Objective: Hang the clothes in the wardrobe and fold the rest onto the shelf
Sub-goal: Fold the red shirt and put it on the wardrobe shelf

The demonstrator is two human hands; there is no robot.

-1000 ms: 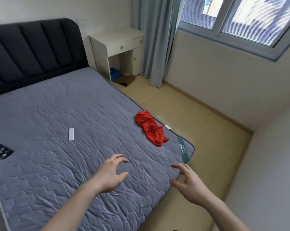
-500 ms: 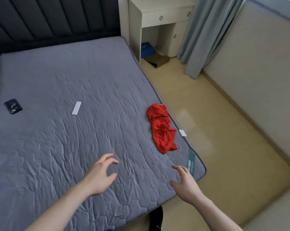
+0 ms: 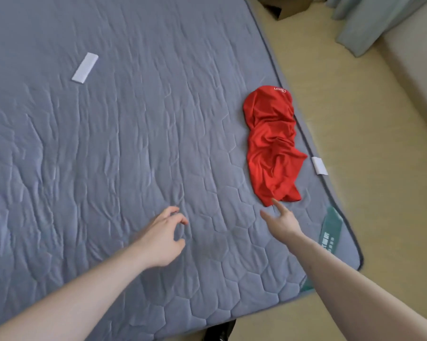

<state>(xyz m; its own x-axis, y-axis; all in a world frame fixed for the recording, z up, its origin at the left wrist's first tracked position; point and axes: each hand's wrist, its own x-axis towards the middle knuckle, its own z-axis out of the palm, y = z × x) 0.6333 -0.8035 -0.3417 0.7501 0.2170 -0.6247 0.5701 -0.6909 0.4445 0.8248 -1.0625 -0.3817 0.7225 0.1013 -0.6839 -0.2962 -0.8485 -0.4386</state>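
Reaching further than a moment ago, the right hand (image 3: 282,221) nears the red garment (image 3: 272,146) on the bed (image 3: 133,143), fingers spread, empty; left hand (image 3: 162,238) loosely curled. Best pinch the hem.

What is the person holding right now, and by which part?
Nothing is held. The right hand reaches with straight fingers toward the near end of the red garment, its fingertip at the hem. The left hand hovers loosely curled over the mattress.

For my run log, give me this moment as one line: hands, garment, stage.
stage: reaching | right hand: open, fingertip at red garment hem | left hand: open, above mattress | garment: crumpled near bed edge
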